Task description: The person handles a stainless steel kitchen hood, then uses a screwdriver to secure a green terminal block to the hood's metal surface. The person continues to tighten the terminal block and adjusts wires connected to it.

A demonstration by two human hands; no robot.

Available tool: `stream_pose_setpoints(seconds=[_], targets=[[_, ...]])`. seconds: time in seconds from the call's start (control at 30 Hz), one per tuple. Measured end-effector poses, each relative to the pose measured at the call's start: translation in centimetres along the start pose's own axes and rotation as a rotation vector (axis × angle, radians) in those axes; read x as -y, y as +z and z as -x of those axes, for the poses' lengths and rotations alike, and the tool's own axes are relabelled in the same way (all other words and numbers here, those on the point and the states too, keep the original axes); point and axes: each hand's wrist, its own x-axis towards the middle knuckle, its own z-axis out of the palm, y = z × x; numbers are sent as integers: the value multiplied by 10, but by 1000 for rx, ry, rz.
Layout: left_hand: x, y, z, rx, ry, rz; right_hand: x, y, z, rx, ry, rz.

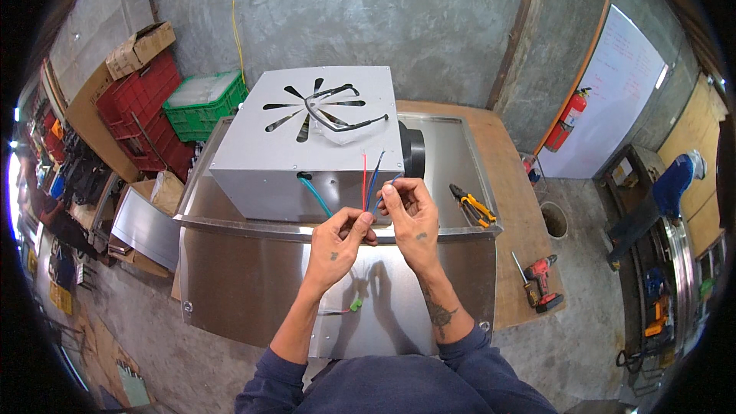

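Both the left hand [343,239] and right hand [406,213] pinch thin red and blue wires [370,180] rising before the grey sheet-metal fan housing [307,146]; tugging could plausibly fray strands or slip the pinch.

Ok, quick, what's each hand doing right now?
Left hand: fingers pinched on the red and blue wires.
Right hand: fingers pinched on the same wires, near the grey metal box.

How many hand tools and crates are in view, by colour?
Yellow-handled pliers: 1
Red drill: 1
Red crate: 1
Green crate: 1
Total: 4
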Motion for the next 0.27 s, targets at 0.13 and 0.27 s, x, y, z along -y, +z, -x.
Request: stream_pose_setpoints(seconds=[0.13,0.27], targets=[[-6,-2,1,13,35,-159,8,-3,-4,-8,20,-33],[1,-6,-3,46,204,-214,2,-3,-2,9,26,-45]])
